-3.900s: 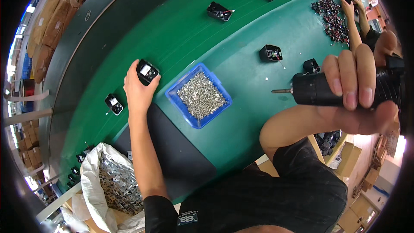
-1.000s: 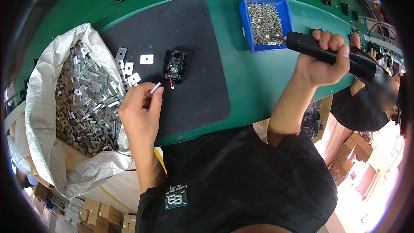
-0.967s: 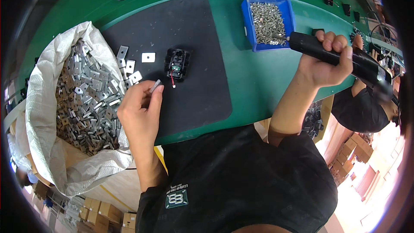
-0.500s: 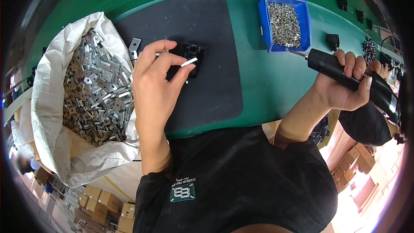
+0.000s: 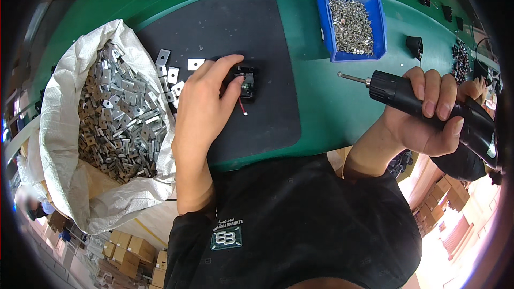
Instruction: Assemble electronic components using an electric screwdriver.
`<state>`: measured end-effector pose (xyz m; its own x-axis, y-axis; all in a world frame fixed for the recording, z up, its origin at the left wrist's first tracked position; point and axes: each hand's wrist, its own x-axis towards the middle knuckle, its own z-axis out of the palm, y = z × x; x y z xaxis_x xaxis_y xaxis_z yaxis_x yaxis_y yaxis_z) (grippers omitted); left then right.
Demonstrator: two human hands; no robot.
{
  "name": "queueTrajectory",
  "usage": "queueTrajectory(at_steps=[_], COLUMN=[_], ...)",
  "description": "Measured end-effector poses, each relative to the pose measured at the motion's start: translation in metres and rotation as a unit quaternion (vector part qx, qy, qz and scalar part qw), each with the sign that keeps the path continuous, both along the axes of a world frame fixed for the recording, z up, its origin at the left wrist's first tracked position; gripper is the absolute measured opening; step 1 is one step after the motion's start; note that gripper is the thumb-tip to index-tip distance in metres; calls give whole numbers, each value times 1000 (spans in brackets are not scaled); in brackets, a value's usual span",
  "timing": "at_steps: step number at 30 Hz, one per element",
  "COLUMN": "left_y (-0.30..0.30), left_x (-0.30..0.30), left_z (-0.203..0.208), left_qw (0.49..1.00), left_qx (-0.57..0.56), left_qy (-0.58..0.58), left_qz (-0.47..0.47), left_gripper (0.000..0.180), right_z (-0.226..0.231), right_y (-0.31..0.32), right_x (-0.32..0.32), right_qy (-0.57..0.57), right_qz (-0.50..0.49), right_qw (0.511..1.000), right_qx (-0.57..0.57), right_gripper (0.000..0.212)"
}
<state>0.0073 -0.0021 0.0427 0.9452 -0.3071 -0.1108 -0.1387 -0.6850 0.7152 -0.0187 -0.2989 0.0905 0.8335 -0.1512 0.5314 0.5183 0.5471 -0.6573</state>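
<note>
My left hand (image 5: 206,99) is at a small black plastic housing (image 5: 248,88), thumb and forefinger closed on its left side. A green circuit board shows inside the housing, and a thin red wire with a white plug (image 5: 244,111) trails from its near edge. Whether a metal plate is under my fingertips is hidden. My right hand (image 5: 423,109) is wrapped around a black electric screwdriver (image 5: 399,90). Its bit points left over the green table, apart from the housing; something small at its tip looks like a screw.
Loose square metal plates (image 5: 173,75) lie left of my left hand on the dark mat (image 5: 262,27). Beside it stands a white woven sack (image 5: 59,144) full of such plates. A blue bin (image 5: 381,48) of screws is at the back right. More black parts (image 5: 414,47) sit farther right.
My left hand has come down onto the housing; the pale metal plate in its fingers is out of sight. The screwdriver bit has moved left and nearer, away from the blue bin.
</note>
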Motion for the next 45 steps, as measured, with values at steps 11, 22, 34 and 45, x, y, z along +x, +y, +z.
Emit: queueTrajectory(at_steps=[11, 22, 34, 45], left_y=[-5, -34, -36, -33], left_x=[-18, -30, -34, -33], left_z=[9, -6, -3, 2], left_qw=[993, 946, 945, 954], left_qx=[-62, -209, -205, -213], left_qy=[-97, -211, -230, -171], left_qz=[29, -127, -113, -125], left_gripper=[40, 35, 24, 19], right_z=[9, 12, 8, 9], right_y=[35, 52, 56, 52], right_x=[-1, -3, -6, -7], right_qy=[58, 52, 47, 46], right_qz=[94, 159, 160, 161], right_qw=[992, 982, 982, 985], right_qx=[60, 90, 87, 51], right_gripper=[48, 52, 53, 53])
